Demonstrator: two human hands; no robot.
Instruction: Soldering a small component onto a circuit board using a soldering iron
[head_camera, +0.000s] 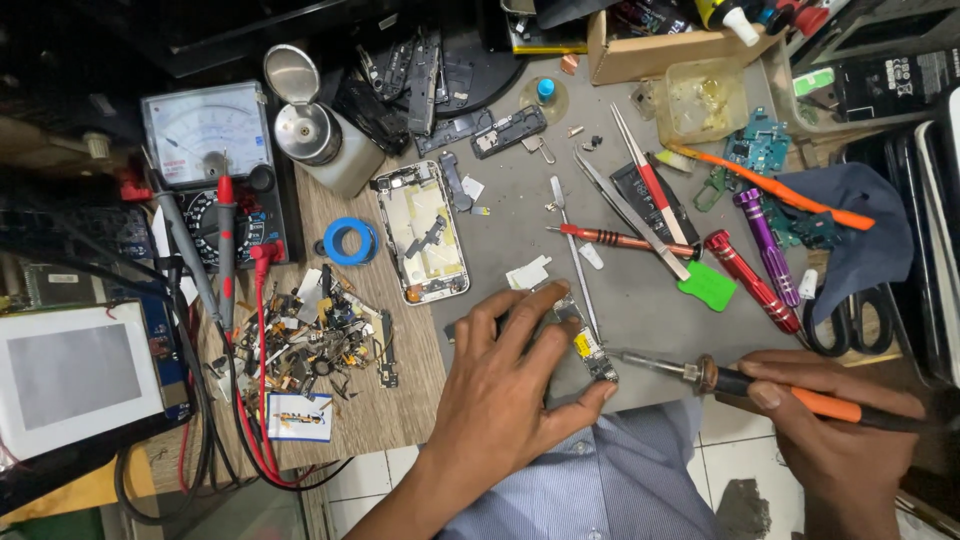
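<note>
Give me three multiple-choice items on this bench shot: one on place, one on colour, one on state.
1. Where does the opened phone frame lie?
A. Under the right hand
B. Beyond the left hand, right of the blue tape roll
C. Inside the cardboard box

2. What colour is the grip of the soldering iron?
A. Orange
B. Green
C. White

3. What is the left hand doing?
A. Hanging free in the air
B. Gripping scissors
C. Pressing down on a small circuit board

Answers:
1 B: the frame sits on the bench edge of the grey mat, beside the blue tape roll.
2 A: the right hand closes around an orange grip.
3 C: spread fingers pin the small circuit board to the mat, with the iron tip at its edge.
</note>
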